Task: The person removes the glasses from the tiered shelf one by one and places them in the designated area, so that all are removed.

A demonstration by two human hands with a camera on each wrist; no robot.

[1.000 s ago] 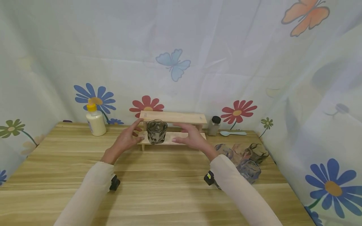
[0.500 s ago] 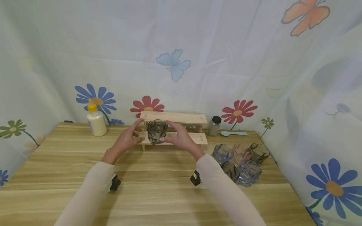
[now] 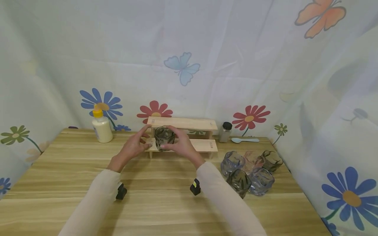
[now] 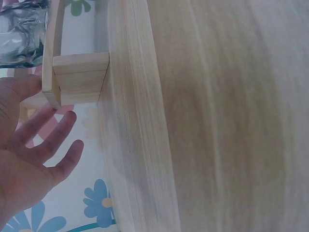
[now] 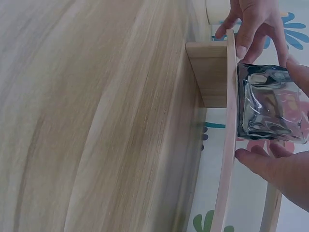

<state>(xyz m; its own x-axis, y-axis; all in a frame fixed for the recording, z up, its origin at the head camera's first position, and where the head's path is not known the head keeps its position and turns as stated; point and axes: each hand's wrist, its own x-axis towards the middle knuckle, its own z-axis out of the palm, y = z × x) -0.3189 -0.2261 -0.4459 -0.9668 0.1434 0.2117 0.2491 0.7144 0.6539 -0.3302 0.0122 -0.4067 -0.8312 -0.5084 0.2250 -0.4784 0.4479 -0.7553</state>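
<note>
A smoky grey drinking glass [image 3: 164, 137] with wavy walls stands upright on the lower shelf of a small two-tier wooden rack [image 3: 202, 146], near its left end. My right hand [image 3: 183, 146] curves round the glass from the right, thumb in front and fingers behind. In the right wrist view, the thumb [image 5: 256, 162] lies close beside the glass; actual contact there is unclear. At the left end of the rack, my left hand [image 3: 133, 146] has its fingers loosely spread, with the thumb by the lower shelf's end. The left wrist view cuts off part of the glass [image 4: 21, 34].
Several grey, bluish and pinkish glasses [image 3: 261, 182] cluster on the wooden table [image 3: 153, 203] at the right. A black-capped jar [image 3: 225, 132] and a pale blue spoon [image 3: 245, 140] sit right of the rack. At the back left is a yellow-topped bottle [image 3: 102, 129]. Printed curtains enclose the table.
My right hand has moved left, from a gap beside the glass to round it. The glass and my left hand have stayed about where they were.
</note>
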